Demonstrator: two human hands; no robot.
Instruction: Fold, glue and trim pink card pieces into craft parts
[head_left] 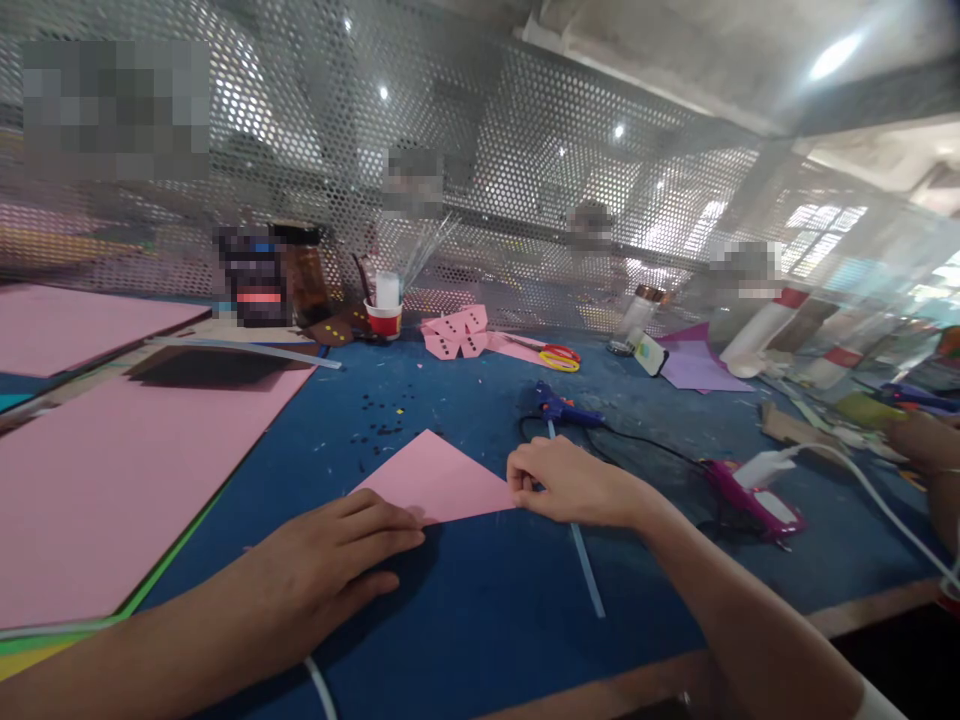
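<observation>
Pink paper (435, 475) lies before me on the table (480, 610), seemingly folded into a triangle, no cuts showing yet; my right hand (562, 480) pinches one corner, my left hand (330, 555), fingers loosely spread, rests on another.

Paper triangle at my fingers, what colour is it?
The paper triangle is plain pink, seen best in the head view.

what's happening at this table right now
A person is handling a pink paper triangle on the blue table. The left hand lies over its left end, while the right hand's fingers hold its right corner. Beyond the hands, a glue gun, a pink butterfly and scissors lie untouched.
</observation>
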